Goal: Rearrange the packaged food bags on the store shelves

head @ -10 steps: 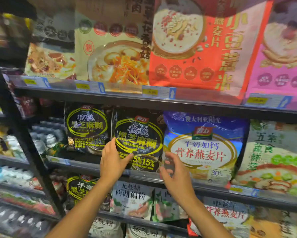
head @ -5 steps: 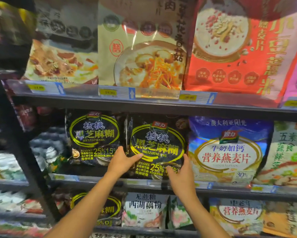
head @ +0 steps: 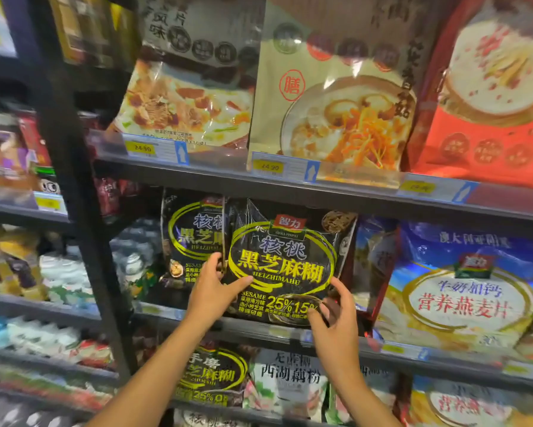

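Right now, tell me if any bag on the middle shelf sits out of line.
The front black sesame bag, gripped by the left hand and right hand, sits out of line: it covers the right side of the matching black bag beside it and overhangs the shelf edge.

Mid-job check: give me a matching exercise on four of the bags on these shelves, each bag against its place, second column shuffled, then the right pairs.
Bags:
1. black sesame bag in front
2. blue oat bag
3. red bag
4. beige mushroom bag

Places:
A. upper shelf, far right
B. middle shelf, held by the left hand and the right hand
C. upper shelf, directly above the held bag
D. middle shelf, to the right of the held bag

Pairs: 1-B, 2-D, 3-A, 4-C.
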Motion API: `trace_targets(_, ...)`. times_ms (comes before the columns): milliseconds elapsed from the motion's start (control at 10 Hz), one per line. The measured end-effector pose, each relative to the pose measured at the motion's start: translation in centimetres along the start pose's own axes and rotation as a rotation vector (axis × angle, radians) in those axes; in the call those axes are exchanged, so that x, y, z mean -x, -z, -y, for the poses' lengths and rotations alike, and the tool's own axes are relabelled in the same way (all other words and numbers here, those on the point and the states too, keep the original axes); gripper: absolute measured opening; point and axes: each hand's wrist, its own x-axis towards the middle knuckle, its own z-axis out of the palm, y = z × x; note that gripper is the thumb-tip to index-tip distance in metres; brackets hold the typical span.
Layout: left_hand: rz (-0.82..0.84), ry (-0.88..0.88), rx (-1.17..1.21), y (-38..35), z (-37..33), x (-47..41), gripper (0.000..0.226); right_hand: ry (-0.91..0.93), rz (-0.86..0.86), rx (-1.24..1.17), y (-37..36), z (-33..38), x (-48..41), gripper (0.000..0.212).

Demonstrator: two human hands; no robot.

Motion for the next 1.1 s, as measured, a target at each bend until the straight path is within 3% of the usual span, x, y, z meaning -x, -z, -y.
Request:
trace_targets(200, -0.137, 0.045, 0.065, 7.3, 3.7, -0.7, 0.104, 0.099, 0.184, -0.016, -6.7, 1.6, 0.5, 0.068)
trace_targets(400, -0.171, 0.089, 0.124, 10.5, 5.1, -1.7, 0.077, 0.101, 0.367, 0.057, -11.0, 2.0, 0.6, 0.066)
trace_targets(500, -0.178, 0.088, 0.086, 10.2, 6.4, -2.6, 0.092, 0.139, 0.409, 0.182, -11.5, 1.0, 1.0, 0.064)
trace_targets(600, -0.178, 0.069, 0.05, 9.3, 7.8, -3.2, 0.096, 0.136, 0.433, 0.244, -11.2, 0.4, 1.2, 0.065)
trace_targets(800, -0.23, 0.015, -0.008, 8.9, 6.3, -1.5, 0.08, 0.142, 0.487, 0.243, -9.7, 0.6, 0.5, 0.061)
trace_targets(900, -0.29, -0.06, -0.1, 8.5, 6.1, -0.6, 0.086, 0.118, 0.486, 0.225, -8.5, 1.6, 0.1, 0.054)
trace_targets(1100, -0.335, -0.33, -0.312, 5.6, 3.6, 2.7, 0.076, 0.192, 0.344, 0.277, -2.5, 3.4, 0.2, 0.05)
